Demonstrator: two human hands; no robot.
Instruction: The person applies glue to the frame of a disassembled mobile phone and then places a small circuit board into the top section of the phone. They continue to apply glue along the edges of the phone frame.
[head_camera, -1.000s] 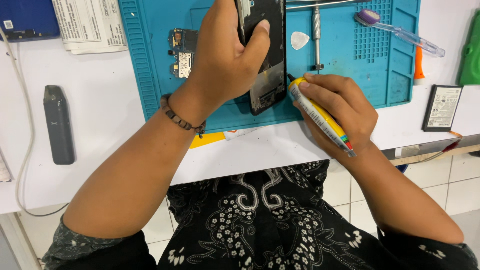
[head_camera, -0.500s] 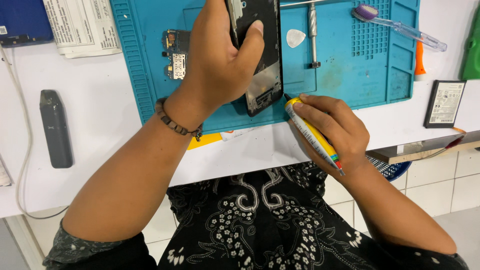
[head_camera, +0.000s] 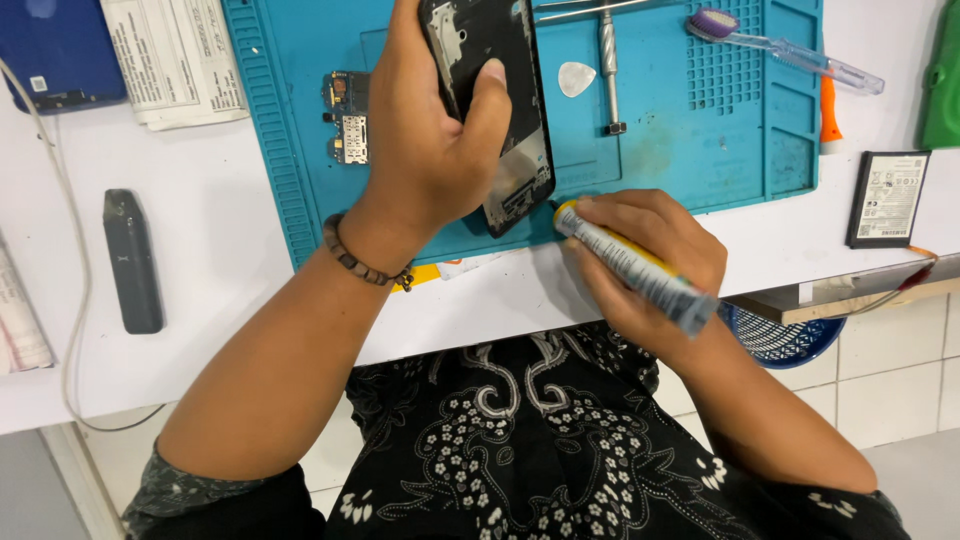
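Two bare hands work over a teal repair mat that lies on a white tabletop. The left hand, with a beaded bracelet at its wrist, has its grip closed around an opened black phone body, thumb pressed on its upper face; the phone is tilted, its lower end down on the mat near the front edge. The right hand has its grip wrapped around a small glue tube with a yellow and grey body, and the tube's tip points at the phone's lower corner, just beside it. On the mat left of the phone lie small circuit parts; to the right lie a white triangular pick, a metal screwdriver and a toothbrush with a clear handle. Off the mat, a dark slim device lies well to the left, and a flat black battery lies to the right.
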